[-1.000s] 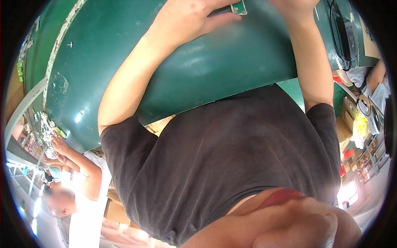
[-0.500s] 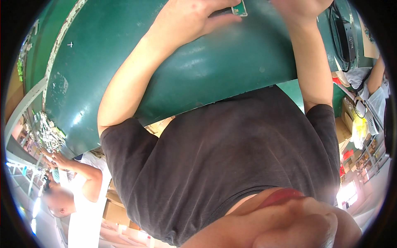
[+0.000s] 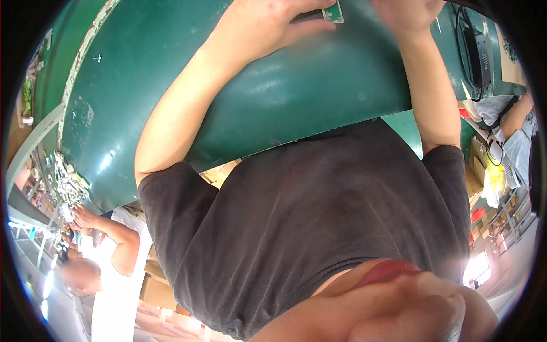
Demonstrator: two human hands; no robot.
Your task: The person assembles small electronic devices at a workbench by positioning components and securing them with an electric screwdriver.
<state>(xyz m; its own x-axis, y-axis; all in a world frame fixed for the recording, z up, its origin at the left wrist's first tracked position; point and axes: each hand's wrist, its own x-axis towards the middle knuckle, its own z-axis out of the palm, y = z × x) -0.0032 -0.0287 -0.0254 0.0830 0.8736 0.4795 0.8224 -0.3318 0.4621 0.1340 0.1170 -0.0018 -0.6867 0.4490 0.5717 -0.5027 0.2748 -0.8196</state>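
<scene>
At the top edge of the head view my left hand point(image 3: 273, 20) grips a small green circuit board point(image 3: 334, 12) with a pale rim. Its thumb lies along the board's near side, while the other fingers run partly out of the picture. To the right of the board is my right hand point(image 3: 405, 16), bent at the wrist over the green tabletop point(image 3: 319, 74). Its fingers are blurred and cut off by the upper edge, so whatever they hold is hidden. A thin, pale, pin-like piece point(image 3: 439, 24) shows just beside that hand.
A black box-shaped device point(image 3: 481, 60) with a cable lies to the right. One small metal piece point(image 3: 97, 57) rests at the left. Beyond the table's left end, a co-worker point(image 3: 114, 251) handles a heap of small parts point(image 3: 69, 182). Another person's arm point(image 3: 517, 117) shows at far right.
My left hand and the board have shifted slightly right. My right hand has moved a little left and down. The co-worker's hands at the left have moved slightly.
</scene>
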